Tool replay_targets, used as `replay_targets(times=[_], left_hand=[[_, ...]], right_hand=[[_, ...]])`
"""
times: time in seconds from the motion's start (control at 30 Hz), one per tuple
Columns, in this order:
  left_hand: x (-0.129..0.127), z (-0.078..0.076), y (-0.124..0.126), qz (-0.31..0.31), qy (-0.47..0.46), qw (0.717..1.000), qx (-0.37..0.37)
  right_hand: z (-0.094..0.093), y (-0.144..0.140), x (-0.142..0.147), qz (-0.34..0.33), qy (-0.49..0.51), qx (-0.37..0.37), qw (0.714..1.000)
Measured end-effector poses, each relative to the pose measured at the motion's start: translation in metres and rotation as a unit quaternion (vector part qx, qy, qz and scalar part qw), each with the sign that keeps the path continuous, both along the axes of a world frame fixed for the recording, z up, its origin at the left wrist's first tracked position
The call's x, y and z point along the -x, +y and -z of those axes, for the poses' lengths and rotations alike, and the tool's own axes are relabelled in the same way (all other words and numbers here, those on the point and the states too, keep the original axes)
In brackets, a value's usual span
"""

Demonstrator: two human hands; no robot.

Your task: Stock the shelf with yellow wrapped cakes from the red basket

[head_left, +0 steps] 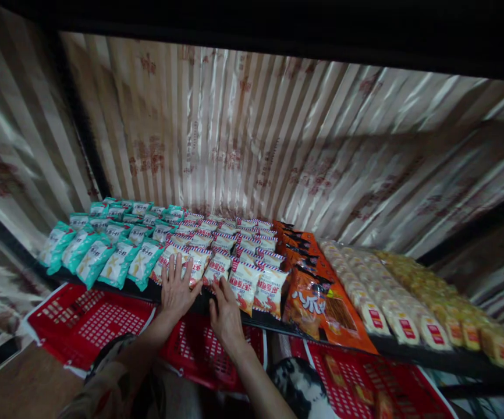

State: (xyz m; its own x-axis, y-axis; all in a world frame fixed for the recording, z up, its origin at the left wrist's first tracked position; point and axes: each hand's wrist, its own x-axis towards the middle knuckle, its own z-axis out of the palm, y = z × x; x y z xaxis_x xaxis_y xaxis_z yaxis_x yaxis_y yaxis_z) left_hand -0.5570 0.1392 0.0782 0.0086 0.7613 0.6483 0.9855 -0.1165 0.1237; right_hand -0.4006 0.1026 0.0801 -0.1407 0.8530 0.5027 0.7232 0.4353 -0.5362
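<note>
My left hand [177, 289] lies with fingers spread against the front of a white snack bag with red print [198, 266] in the front row of the shelf. Beside it, my right hand [227, 314] touches the lower part of another white snack bag [217, 269], its fingers slightly bent and apart. Several more white bags with striped edges stand in rows behind. Teal snack bags [116, 262] fill the shelf to the left. Orange snack bags [306, 297] stand to the right.
Packaged pale round cakes [372, 314] and yellow packs [470, 334] line the shelf's right side. Red plastic baskets [99, 317] sit below the front edge, the right one [391, 378] holding some packs. Striped wrinkled sheeting [234, 139] covers the back. A dark beam [278, 29] crosses overhead.
</note>
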Motion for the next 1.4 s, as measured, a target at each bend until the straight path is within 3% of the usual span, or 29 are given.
replay_targets(times=[0.17, 0.3, 0.5, 0.6, 0.7, 0.8, 1.03, 1.4], left_hand=[[-0.012, 0.0, -0.007, 0.035, 0.035, 0.999, -0.003], [-0.033, 0.011, -0.015, 0.098, 0.092, 0.991, 0.0], [-0.055, 0.02, -0.015, 0.137, 0.134, 0.981, -0.011], [-0.057, 0.018, -0.013, 0.139, 0.127, 0.982, -0.009], [-0.055, 0.017, -0.011, 0.139, 0.12, 0.983, -0.003], [-0.054, 0.018, -0.009, 0.134, 0.115, 0.984, 0.002], [-0.051, 0.021, -0.008, 0.136, 0.109, 0.984, 0.027], [-0.049, 0.017, -0.01, 0.141, 0.092, 0.985, 0.033]], right_hand=[[0.001, 0.004, 0.0, -0.012, 0.011, -0.003, 1.0], [-0.01, 0.009, -0.008, -0.026, 0.003, -0.031, 0.999], [-0.062, 0.043, -0.033, 0.006, -0.077, -0.048, 0.996], [-0.091, 0.068, -0.039, 0.027, -0.171, 0.002, 0.985], [-0.109, 0.091, -0.036, 0.028, -0.278, 0.077, 0.957], [-0.112, 0.109, -0.03, 0.035, -0.332, 0.14, 0.932], [-0.108, 0.131, -0.017, 0.049, -0.362, 0.206, 0.908], [-0.11, 0.137, -0.016, 0.036, -0.384, 0.205, 0.899]])
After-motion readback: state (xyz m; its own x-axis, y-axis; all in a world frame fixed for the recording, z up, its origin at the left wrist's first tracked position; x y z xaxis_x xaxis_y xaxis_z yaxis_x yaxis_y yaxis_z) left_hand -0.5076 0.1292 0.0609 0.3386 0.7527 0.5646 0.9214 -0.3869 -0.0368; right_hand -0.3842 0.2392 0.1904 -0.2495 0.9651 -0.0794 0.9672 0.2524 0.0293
